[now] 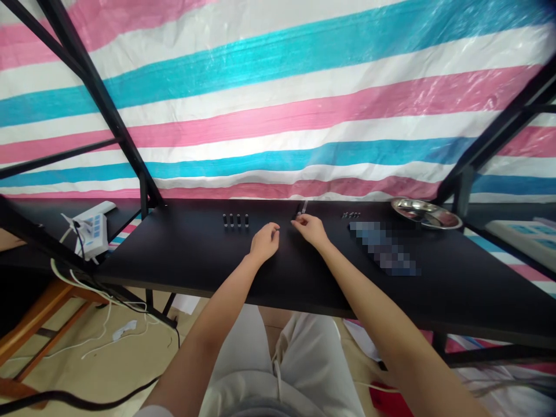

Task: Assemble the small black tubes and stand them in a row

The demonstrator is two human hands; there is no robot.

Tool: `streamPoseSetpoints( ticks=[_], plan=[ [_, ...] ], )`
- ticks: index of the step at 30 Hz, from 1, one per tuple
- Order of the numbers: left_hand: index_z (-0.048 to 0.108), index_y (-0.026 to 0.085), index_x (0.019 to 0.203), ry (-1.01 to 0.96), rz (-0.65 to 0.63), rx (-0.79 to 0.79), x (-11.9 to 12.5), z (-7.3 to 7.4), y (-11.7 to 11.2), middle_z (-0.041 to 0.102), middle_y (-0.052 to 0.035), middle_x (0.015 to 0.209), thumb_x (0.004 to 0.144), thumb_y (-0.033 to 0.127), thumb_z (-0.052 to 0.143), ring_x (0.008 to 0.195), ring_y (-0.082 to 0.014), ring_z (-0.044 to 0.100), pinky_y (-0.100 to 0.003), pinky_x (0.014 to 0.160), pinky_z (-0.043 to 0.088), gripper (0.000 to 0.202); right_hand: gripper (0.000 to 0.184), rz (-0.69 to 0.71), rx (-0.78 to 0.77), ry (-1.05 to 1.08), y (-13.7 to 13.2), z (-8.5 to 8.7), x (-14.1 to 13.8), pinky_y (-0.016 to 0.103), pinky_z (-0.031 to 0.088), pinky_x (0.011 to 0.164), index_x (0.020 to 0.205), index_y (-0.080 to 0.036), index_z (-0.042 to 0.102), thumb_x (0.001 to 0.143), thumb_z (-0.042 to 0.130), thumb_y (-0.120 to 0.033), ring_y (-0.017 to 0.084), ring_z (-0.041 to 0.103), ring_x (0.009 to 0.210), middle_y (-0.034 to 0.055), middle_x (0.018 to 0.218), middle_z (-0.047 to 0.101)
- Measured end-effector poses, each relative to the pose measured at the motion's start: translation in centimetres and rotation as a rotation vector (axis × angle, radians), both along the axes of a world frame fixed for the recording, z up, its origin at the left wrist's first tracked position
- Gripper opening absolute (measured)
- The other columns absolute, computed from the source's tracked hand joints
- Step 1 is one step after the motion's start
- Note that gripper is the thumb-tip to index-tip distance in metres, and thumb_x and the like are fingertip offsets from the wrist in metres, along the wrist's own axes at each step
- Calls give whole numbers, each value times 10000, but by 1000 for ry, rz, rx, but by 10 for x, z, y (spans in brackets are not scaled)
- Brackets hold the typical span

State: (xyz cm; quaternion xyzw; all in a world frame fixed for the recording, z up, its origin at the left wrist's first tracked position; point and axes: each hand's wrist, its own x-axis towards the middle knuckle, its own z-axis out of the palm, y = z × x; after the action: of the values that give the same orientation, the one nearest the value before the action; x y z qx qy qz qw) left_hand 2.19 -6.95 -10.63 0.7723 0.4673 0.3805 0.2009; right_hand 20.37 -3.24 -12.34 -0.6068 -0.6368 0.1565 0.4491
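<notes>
My left hand [264,242] hovers over or rests on the black table [191,255], its fingers curled inward; whatever they may hold is hidden. To its left stands a row of several small black cylinders [238,220] with pale ends. My right hand [311,230] is closed in a pinch, fingertips pointing left, and the thing between them is too small to make out. Just behind those fingertips lie a small dark piece [299,209] and a slim pale piece [304,206]. Right of this hand is a cluster of tiny silvery parts [351,215].
A shiny metal dish [428,214] sits at the back right, near the black frame post. In front of it lies a long blurred-out object [384,249]. A white power strip [93,234] with cables is at the left. Striped sheeting [278,127] hangs behind the table.
</notes>
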Motion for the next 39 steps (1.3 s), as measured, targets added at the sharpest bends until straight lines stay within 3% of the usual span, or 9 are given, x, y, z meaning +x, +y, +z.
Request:
streamPoseSetpoints(
  ticks=[3, 7, 25, 33, 39],
  plan=[
    [582, 193, 959, 69, -11, 16, -2, 3, -2, 620, -40, 906, 818, 173, 425, 731, -133, 560, -248, 731, 434, 212, 175, -192, -56, -55, 18, -4, 11, 273, 395, 607, 662, -168, 622, 688, 579, -335, 153, 527, 602, 33, 637, 607],
    [590, 201, 969, 117, -34, 15, -1, 5, -4, 626, -40, 916, 824, 175, 416, 772, -146, 572, -258, 758, 440, 227, 173, -259, -95, -99, 32, -6, 16, 272, 399, 602, 697, -176, 648, 699, 575, -333, 162, 548, 626, 45, 674, 627],
    [604, 198, 955, 125, -58, 25, 0, 5, -4, 634, -43, 929, 822, 179, 413, 758, -144, 572, -249, 736, 445, 234, 172, -270, -215, -126, 44, -5, 20, 290, 432, 633, 737, -182, 688, 692, 617, -332, 203, 607, 726, 74, 770, 677],
    [610, 203, 955, 96, -65, -28, 2, 5, -4, 630, -44, 909, 817, 174, 426, 773, -150, 566, -263, 765, 438, 232, 173, -284, -213, -151, 47, -8, 32, 297, 460, 696, 817, -172, 708, 679, 630, -241, 203, 628, 783, 80, 804, 694],
    [607, 200, 945, 84, -66, 11, 1, 3, -3, 626, -45, 895, 821, 173, 421, 770, -147, 570, -254, 750, 440, 225, 262, -354, -303, -170, 46, -4, 29, 326, 463, 693, 880, -190, 723, 693, 640, -354, 245, 632, 820, 107, 851, 695]
  ],
)
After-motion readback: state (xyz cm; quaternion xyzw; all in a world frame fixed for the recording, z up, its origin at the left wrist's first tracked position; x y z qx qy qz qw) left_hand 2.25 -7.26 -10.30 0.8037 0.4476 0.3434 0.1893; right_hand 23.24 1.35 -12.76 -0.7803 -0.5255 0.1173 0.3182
